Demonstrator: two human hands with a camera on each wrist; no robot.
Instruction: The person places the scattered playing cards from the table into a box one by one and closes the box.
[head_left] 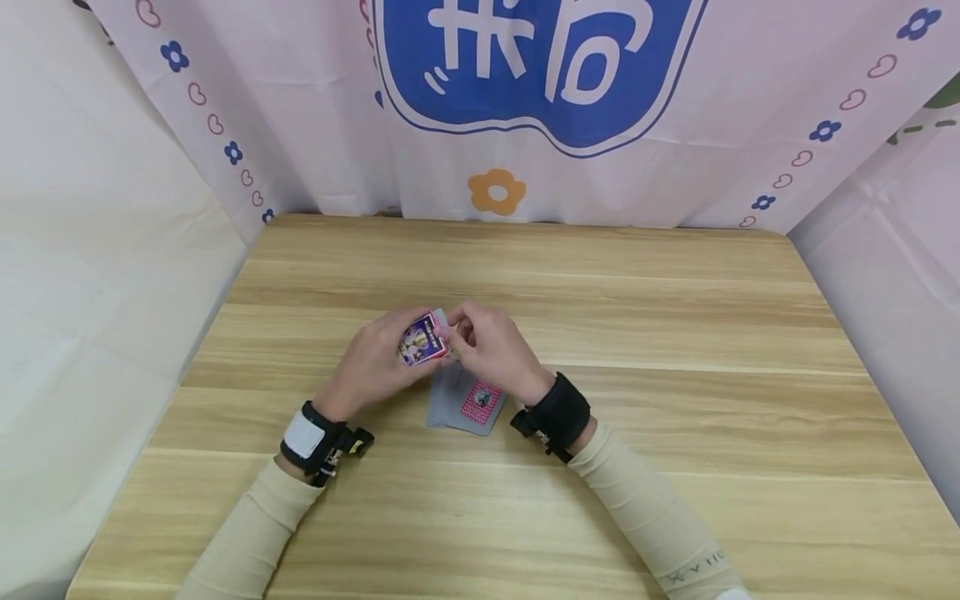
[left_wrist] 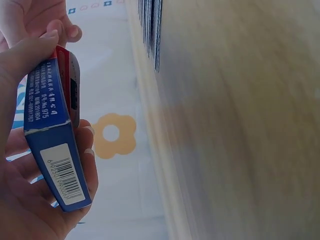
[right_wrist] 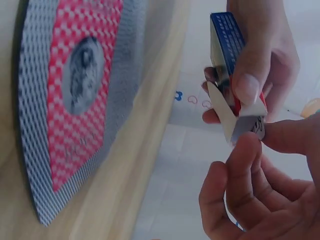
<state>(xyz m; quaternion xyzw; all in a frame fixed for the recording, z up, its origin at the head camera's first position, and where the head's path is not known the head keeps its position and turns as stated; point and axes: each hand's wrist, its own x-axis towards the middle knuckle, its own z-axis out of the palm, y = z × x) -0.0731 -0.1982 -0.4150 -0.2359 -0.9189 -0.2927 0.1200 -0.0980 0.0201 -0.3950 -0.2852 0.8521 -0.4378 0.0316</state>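
Observation:
My left hand grips a small blue and red card box, its fingers and thumb round the sides. A barcode label shows on the box's end in the left wrist view. At the opposite, open end, a pale flap stands out. There my right hand pinches a playing card between thumb and index finger. This card's grey and pink back shows at the box's mouth. Below both hands is a stack of playing cards, backs up, partly hidden by the right hand.
The wooden table spreads around the hands. A white cloth with flowers and hearts hangs behind its far edge. Black straps with cameras sit on both wrists.

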